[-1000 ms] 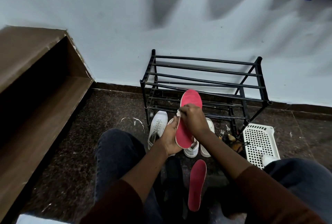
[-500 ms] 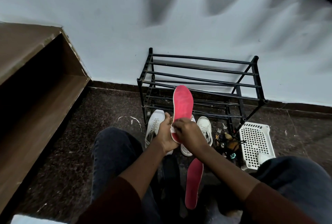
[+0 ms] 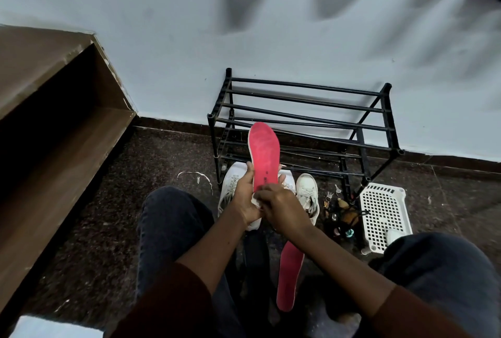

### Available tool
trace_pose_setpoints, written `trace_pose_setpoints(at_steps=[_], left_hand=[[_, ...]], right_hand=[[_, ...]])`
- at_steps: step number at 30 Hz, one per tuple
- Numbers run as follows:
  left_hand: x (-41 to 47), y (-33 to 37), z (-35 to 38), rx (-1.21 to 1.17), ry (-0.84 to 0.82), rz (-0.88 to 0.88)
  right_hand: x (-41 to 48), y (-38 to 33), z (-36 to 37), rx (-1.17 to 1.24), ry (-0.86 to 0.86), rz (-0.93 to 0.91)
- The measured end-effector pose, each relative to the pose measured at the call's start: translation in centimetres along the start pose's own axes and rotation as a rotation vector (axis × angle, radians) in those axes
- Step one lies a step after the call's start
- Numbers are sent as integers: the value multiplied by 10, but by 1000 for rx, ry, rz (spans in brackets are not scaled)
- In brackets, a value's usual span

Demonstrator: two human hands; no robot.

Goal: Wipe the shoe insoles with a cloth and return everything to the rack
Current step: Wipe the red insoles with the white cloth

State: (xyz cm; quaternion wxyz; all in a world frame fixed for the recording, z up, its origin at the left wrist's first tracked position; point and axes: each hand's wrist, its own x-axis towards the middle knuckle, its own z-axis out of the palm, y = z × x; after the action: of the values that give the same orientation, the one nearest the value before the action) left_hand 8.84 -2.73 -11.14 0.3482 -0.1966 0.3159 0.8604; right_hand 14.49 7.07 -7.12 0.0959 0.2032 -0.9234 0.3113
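Before the rack (image 3: 306,110), my left grip (image 3: 245,196) clasps the heel end of the upright pink insole (image 3: 264,153) while my right grip (image 3: 282,207) presses a pinched cloth (image 3: 256,201) against it, the insole being light, flexible foam, I judge, best held by its edges.

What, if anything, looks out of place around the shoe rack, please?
The white basket right of the rack seems tipped on its side, with keys and small items strewn on the floor beside it. A second pink insole lies loose on the floor.
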Motion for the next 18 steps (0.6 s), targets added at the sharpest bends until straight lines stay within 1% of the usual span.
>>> trace_pose_setpoints(at_steps=[3, 6, 8, 10, 12, 15, 18], left_hand=[[-4, -4, 3, 50, 22, -16], [-4, -5, 7, 50, -5, -24], [-7, -6, 12, -18, -49, -38], [-10, -10, 16, -106, -68, -12], [-11, -12, 20, -137, -78, 14], [-10, -6, 19, -158, -59, 35], [-5, 0, 13, -26, -36, 58]], right_hand=[[-3, 4, -3, 7, -13, -29], [5, 9, -6, 13, -31, 24], [15, 13, -6, -10, 19, 84], [27, 17, -8, -23, 101, 180], [35, 18, -10, -31, 143, 244], [32, 10, -10, 2, 120, 206], [12, 1, -8, 16, 61, 109]])
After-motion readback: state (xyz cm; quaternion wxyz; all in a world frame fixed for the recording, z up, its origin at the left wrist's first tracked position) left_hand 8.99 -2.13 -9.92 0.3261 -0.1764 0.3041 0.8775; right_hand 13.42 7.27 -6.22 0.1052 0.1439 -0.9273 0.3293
